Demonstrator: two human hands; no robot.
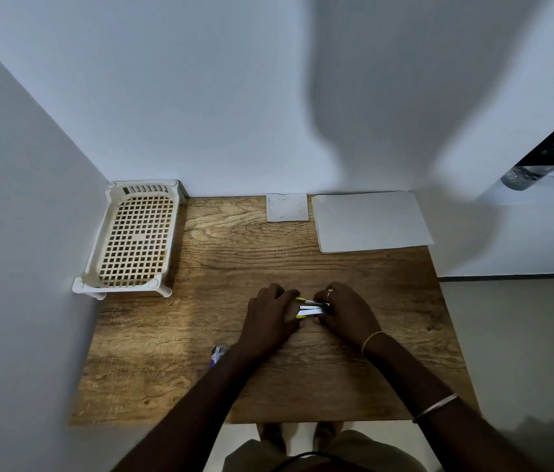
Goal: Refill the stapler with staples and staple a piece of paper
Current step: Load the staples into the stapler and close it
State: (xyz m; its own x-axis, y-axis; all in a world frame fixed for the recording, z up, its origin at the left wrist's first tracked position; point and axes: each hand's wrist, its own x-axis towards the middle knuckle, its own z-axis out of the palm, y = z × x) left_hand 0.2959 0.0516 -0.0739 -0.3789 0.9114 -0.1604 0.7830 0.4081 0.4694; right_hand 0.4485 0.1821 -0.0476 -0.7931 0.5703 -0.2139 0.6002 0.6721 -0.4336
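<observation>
A small stapler (310,309) with yellow tips and a metal body lies between my two hands at the middle of the wooden table (227,253). It looks hinged apart, with two metal bars showing. My left hand (270,318) grips its left end. My right hand (347,310), wearing a ring, grips its right end. A white sheet of paper (370,221) lies flat at the back right of the table. A small staple box (218,354) sits by my left forearm, partly hidden by it.
A cream perforated plastic tray (132,240) stands at the back left against the wall. A small white square card (286,207) lies at the back edge. White walls close the left and back sides. The table's right edge drops to the floor.
</observation>
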